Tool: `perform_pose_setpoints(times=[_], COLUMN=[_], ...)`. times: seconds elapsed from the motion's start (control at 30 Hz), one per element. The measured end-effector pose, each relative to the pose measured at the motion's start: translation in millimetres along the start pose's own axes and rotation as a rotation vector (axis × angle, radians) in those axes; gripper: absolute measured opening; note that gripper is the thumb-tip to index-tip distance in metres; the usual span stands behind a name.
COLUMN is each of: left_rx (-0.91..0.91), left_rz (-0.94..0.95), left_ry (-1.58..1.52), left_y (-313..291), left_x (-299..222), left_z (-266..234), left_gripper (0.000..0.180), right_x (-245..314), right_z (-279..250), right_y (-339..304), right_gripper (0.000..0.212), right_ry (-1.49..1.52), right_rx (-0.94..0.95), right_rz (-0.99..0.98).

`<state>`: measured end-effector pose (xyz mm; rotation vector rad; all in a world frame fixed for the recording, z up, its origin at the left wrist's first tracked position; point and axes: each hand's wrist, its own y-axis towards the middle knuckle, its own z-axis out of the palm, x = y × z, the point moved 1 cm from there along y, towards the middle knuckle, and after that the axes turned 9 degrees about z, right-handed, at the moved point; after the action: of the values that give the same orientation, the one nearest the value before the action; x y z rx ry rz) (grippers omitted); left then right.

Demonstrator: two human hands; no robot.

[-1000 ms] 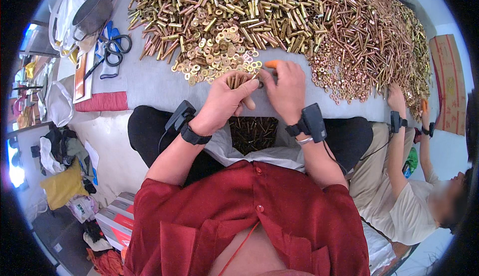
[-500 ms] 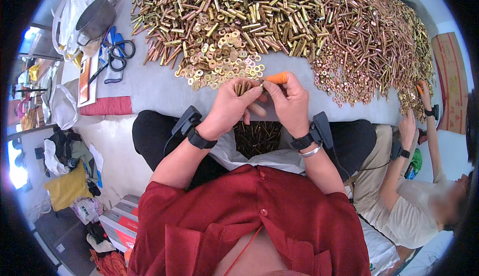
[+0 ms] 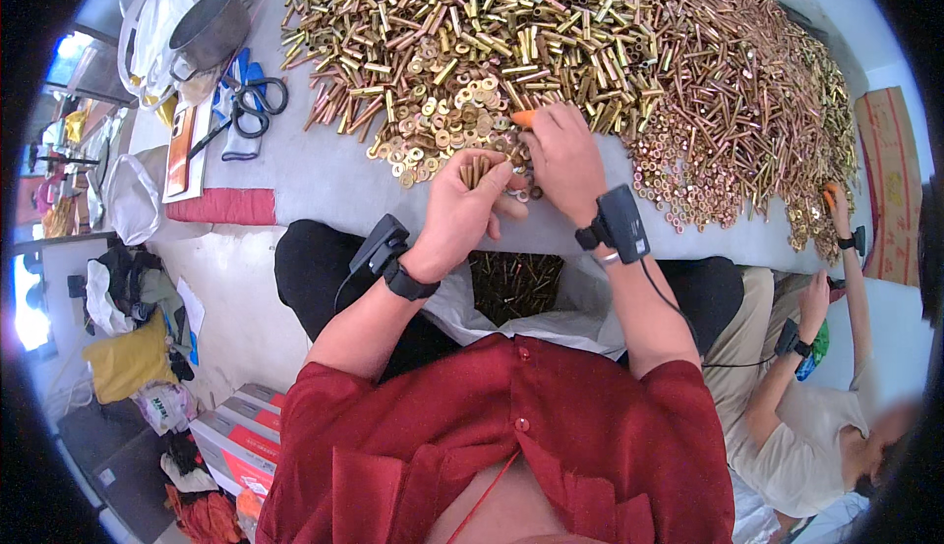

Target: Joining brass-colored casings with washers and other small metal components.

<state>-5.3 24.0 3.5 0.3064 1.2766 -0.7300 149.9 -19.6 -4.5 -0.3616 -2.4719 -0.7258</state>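
Note:
In my left hand point(image 3: 460, 212), closed and palm up near the table's front edge, sits a bunch of brass-coloured metal tubes point(image 3: 478, 171), their ends sticking up between thumb and fingers. My right hand point(image 3: 568, 169) reaches over the near edge of a pile of flat gold washers point(image 3: 447, 129). An orange cover wraps one of its fingers, which is stretched out toward the washers. That hand looks open, though its other fingertips are partly hidden. Behind the washers spreads a large heap of metal sleeves point(image 3: 442, 28).
Small nuts point(image 3: 688, 182) lie at right, in front of more bolt-like pieces point(image 3: 728, 72). An open white sack point(image 3: 590, 308) between my knees holds dark metal parts point(image 3: 513, 286). Scissors point(image 3: 258, 107), a phone point(image 3: 180, 151) and a pot point(image 3: 209, 31) are at left. A co-worker point(image 3: 801, 436) sits at right.
My right hand has left the left hand's fingertips and moved up and forward to the washers. My left hand keeps its bunch of tubes. The view has shifted slightly.

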Motion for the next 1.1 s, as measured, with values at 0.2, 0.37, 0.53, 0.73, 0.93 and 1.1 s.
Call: perform_pose_setpoints(times=[0.2,0.37,0.53,0.73,0.93,1.1], left_rx=[-0.022,-0.010,-0.010,0.002,0.019,0.032], left_rz=[-0.030,-0.021,-0.042,-0.051,-0.031,-0.048], left_ry=[0.054,0.053,0.043,0.078,0.068,0.095], left_y=[0.6,0.6,0.6,-0.2,1.3,0.5], left_x=[-7.2,-0.1,3.8,0.9,3.2,5.5], left_z=[3.5,1.9,1.4,4.1,2.0,5.9], left_gripper=[0.023,0.024,0.024,0.025,0.025,0.021], right_x=[-7.4,-12.0,-14.9,-13.9,-16.4,9.8], right_z=[3.8,0.8,-14.7,-29.4,-12.7,-29.7], right_y=[8.0,-7.4,-18.3,-14.8,-13.5,-29.1], right_gripper=[0.014,0.014,0.016,0.019,0.017,0.017], right_ry=[-0.127,-0.077,-0.072,-0.038,-0.080,0.340], right_rx=[0.096,-0.007,0.106,0.124,0.142,0.133], right_rz=[-0.180,-0.075,0.008,0.016,-0.054,0.311])
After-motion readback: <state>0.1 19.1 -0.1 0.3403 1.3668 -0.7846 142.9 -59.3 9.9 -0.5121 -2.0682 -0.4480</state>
